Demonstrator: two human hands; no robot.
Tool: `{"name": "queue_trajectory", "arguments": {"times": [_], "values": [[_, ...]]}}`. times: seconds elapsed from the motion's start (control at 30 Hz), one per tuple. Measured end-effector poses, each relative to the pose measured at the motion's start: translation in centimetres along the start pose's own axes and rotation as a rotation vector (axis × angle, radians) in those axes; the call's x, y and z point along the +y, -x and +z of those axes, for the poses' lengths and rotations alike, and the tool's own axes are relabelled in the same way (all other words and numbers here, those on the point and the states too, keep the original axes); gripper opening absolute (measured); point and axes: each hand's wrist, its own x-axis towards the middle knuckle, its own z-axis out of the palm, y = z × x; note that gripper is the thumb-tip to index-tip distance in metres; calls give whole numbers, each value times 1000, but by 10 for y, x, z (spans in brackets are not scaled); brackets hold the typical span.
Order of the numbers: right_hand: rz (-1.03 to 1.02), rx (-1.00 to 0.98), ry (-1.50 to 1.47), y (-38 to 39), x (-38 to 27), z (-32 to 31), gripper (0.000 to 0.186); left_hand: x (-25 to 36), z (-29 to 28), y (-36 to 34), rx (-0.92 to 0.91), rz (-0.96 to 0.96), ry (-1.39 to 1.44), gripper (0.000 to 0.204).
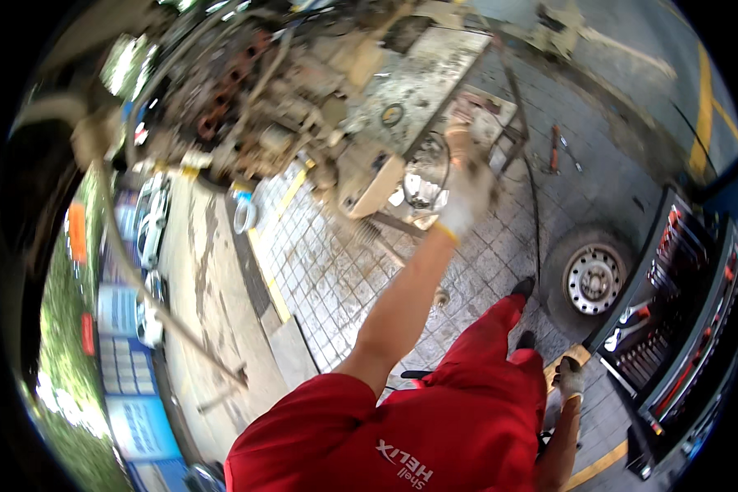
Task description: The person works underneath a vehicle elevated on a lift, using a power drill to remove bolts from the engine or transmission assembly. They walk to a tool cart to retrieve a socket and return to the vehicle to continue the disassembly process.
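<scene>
My left hand [467, 201], in a pale glove with a yellow cuff, is blurred by motion over a greasy metal stand [484, 123] beside the dirty engine assembly [258, 107]; its fingers and anything in them are unclear. A round dark ring or hoop [422, 168] lies by it. My right hand [570, 377], also gloved, is low at the right with curled fingers against a tan, wood-like piece [574, 357] beside the tool cart; what exactly it grips is unclear.
An open tool cart [656, 328] with wrenches is at right, beside a tyre on a steel wheel [590, 279]. Hand tools [558, 152] lie on the paved floor. A hanging bar [164, 312], a bucket [244, 215], parked cars [152, 221] and signboards are at left.
</scene>
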Motion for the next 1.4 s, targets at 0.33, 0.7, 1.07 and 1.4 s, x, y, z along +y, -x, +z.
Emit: {"name": "queue_trajectory", "arguments": {"times": [0.33,0.7,1.07,1.4], "values": [[-89,-104,195,-5,10,16,32,-183,-49,362,-327,-290,-410,42],[-291,-665,720,84,-14,193,36,-368,-104,670,60,-1156,-247,62],[-330,-789,1100,188,64,409,29,-476,-161,886,740,-1436,208,52],[-333,-1278,1249,366,174,601,33,-542,-162,967,813,-1484,547,60]]}}
